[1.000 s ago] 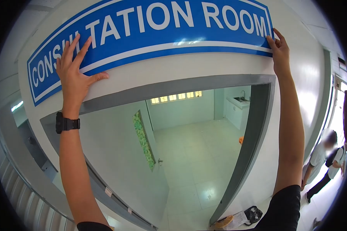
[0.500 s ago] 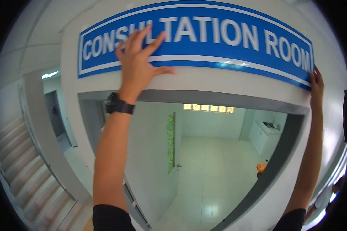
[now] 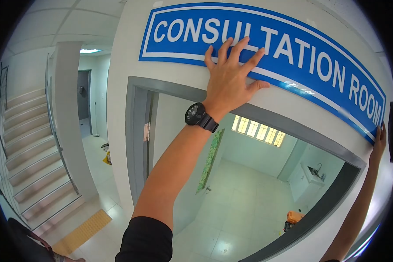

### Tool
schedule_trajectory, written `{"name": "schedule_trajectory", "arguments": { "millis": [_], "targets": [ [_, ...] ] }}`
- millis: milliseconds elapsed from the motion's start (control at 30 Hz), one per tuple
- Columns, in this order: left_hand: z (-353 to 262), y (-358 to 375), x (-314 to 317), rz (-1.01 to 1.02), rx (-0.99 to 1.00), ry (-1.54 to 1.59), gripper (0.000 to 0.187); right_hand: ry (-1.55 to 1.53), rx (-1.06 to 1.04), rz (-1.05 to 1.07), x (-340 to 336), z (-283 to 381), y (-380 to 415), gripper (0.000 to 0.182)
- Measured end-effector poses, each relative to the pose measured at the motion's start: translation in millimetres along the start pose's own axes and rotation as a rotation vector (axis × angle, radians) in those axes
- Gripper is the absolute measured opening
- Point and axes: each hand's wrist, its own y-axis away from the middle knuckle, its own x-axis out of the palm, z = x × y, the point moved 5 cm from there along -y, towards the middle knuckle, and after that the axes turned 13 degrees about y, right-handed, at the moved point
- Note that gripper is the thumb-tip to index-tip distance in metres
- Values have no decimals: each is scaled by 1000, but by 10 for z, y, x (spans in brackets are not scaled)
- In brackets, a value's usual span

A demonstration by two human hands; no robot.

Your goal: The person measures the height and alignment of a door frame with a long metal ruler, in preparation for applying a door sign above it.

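A long blue sign (image 3: 310, 87) with raised white letters reading "CONSULTATION ROOM" lies against the wall above a doorway. My left hand (image 3: 231, 74) is open, its fingers spread over the sign's lower part below the letters "SUL", the thumb stretched to the right along the bottom edge. A black watch (image 3: 201, 117) is on that wrist. At the sign's lower right corner, my right hand (image 3: 378, 142) holds the edge, a digit on the front and other fingers along the side. Part of that hand is hard to see near the dark image border.
Under the sign is a grey door frame (image 3: 133, 122) opening on a tiled room with a sink (image 3: 314, 174) and an orange bag (image 3: 294, 217). A pillar (image 3: 70, 109) and stairs (image 3: 39, 157) stand left. Part of another person (image 3: 30, 238) shows at the lower left.
My view has turned left and tilted, so more of the stairs and floor shows. My left hand sits slightly lower on the sign, fingers still spread. My right hand stays at the right edge.
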Motion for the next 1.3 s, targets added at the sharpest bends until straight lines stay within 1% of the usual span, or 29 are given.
{"name": "schedule_trajectory", "arguments": {
  "millis": [133, 200, 233, 300, 333, 400, 500, 567, 600, 667, 700, 733, 767, 800, 833, 867, 900, 933, 967, 1033, 1100, 1167, 1200, 1267, 1300],
  "targets": [
    [27, 14, 19, -6, 5, 26, 74, -9, -6, -13, 10, -15, -21, 59],
    [44, 15, 40, -4, 3, 27, 74, 33, -24, -25, 0, -23, -21, 60],
    [36, 4, 42, -2, 9, 26, 75, 32, -26, -19, -11, -115, -53, 60],
    [47, 19, 35, 5, 14, 19, 75, -78, 24, 65, 35, -214, -87, 60],
    [56, 20, 36, 6, 14, 21, 75, -76, 26, 65, 44, -212, -84, 60],
    [57, 22, 45, -5, 20, 13, 74, -47, -22, 27, 7, -171, -70, 59],
    [44, 23, 47, 1, 19, 2, 74, 29, -26, 16, -26, -129, -41, 58],
    [52, 27, 15, -5, 20, -8, 75, -27, -41, 28, 21, -138, -91, 57],
    [33, 21, 13, -14, 22, -6, 75, -73, -55, 36, -8, -183, -136, 56],
    [-2, 1, -40, 32, -6, -12, 72, 17, -37, 37, 39, -432, -304, 54],
    [-38, 2, -61, 35, 18, -19, 69, -65, 99, 108, -45, -16, -92, 52],
    [-50, -14, -66, 21, 65, 18, 68, -117, 111, 173, -70, 200, -16, 51],
    [-34, -26, -64, 20, 129, 19, 62, -240, 94, 168, -64, 210, 5, 51],
    [-7, -31, -49, 32, 143, 2, 65, -237, 116, 157, -125, 407, 63, 51],
    [61, -18, -26, 0, 203, 9, 67, -219, 71, 170, -192, 613, 118, 49],
    [108, -12, -18, 19, 241, -51, 66, -226, 113, 171, -205, 748, 144, 48],
    [258, 27, 55, 48, 251, -192, 61, -253, 130, 183, -190, 854, 152, 49],
    [409, 36, 117, 89, 269, -243, 59, -338, 81, 176, -138, 842, 121, 49],
    [379, 53, 137, 53, 300, -326, 59, -316, 90, 158, -129, 876, 156, 48],
    [490, 69, 194, 50, 333, -301, 58, -296, 109, 127, -142, 927, 151, 48],
    [495, 91, 88, 49, 352, -297, 57, -312, 73, 97, -164, 961, 167, 47],
    [482, 74, 92, 53, 306, -281, 55, -318, 74, 91, -132, 907, 153, 48],
    [513, 87, 89, 51, 321, -273, 55, -332, 70, 98, -110, 895, 170, 49],
    [564, 96, 66, 57, 306, -279, 59, -324, 86, 87, -117, 929, 187, 50],
    [536, 82, 82, 61, 290, -274, 59, -312, 98, 89, -129, 925, 189, 51]
  ]
}}
